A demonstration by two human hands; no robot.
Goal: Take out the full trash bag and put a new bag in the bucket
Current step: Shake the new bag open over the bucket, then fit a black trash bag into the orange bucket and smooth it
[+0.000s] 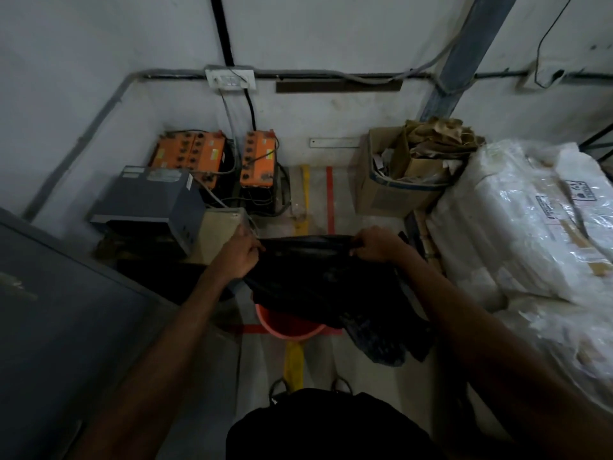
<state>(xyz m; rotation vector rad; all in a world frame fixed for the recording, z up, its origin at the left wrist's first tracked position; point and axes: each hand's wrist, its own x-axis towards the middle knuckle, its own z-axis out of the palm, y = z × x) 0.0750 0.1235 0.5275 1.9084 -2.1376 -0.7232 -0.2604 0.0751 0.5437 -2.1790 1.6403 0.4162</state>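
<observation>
Above round orange bucket (288,327) | both hands' grip stretches crinkly black bag (318,277)

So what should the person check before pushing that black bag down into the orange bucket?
1. Both hands hold the bag's top edge: ok. The left hand and right hand each have a grip on the black bag.
2. Bag mouth open: cannot tell; the top edge looks stretched flat between the hands.
3. Bag above the bucket: ok; it hangs over the orange bucket.
4. Bucket empty inside: cannot tell; the bag covers most of it.
5. Old bag out of the way: cannot tell; a dark crumpled bag lies just right of the bucket, possibly touching it.
</observation>
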